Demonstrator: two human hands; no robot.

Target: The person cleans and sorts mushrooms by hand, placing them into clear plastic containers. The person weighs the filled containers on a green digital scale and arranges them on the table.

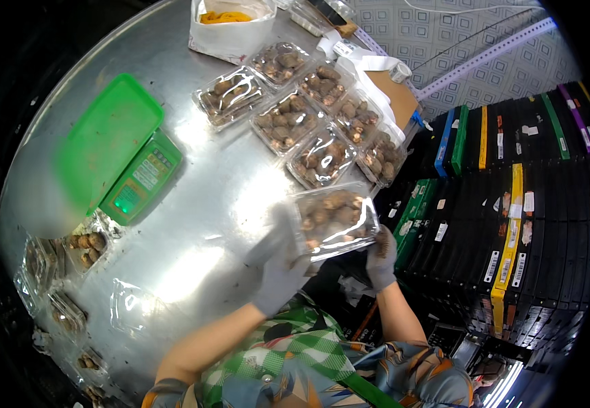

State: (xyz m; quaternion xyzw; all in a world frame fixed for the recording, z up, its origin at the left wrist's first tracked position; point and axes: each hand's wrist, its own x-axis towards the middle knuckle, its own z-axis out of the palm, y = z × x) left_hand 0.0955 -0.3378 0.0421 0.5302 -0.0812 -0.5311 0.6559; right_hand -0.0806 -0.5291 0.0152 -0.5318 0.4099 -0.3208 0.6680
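Before my body I hold a clear plastic clamshell box of small brown taro-like tubers, tilted off the table. My right hand, in a grey glove, grips its right end. At the lower left corner of the box is my left hand, gloved alike; its fingers are blurred by motion along the box's side. Several filled clear boxes sit close together on the metal table beyond my hands. To the left stands a green weighing scale with a lit display and a wide green pan.
An open clear box of tubers and other boxes lie along the table's left side. An empty-looking clear box or lid is nearer me. A white bag holds yellow bands. Stacked black crates rise at right.
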